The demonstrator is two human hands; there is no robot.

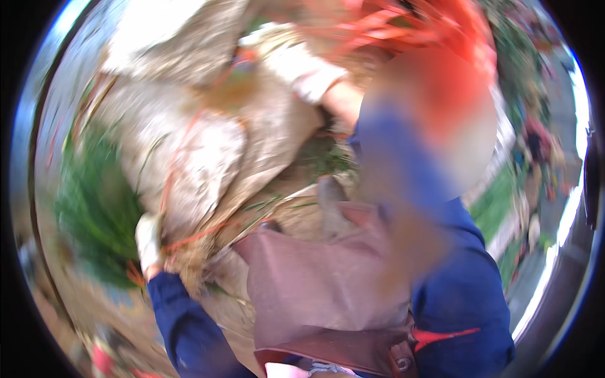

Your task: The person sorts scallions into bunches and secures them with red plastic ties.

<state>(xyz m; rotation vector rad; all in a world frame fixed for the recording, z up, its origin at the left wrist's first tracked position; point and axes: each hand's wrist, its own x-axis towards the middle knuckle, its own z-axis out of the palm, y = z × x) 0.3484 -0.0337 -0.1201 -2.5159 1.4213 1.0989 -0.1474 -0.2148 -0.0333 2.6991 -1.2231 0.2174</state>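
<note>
My left hand (149, 242), in a white glove, is closed around an orange strip (167, 189) at the left. Right beside it lies a bundle of long, thin green leaves (101, 208), with more orange strip near its lower end. That strip runs upward over pale sheeting (195, 164) toward my right hand (290, 60). My right hand, also in a white glove, reaches far forward over the sheeting, its fingers smeared by motion. By its fingertips is a small red and blue thing (244, 57), too blurred to name.
A heap of orange-red strips (409, 25) lies beyond my right hand. Whitish sheeting (157, 38) covers the far left. Straw-coloured stems (189, 264) lie near my left wrist. A brown apron (328, 277) covers my lap. More greens (495, 205) are at the right. A blurred patch hides part of my right arm.
</note>
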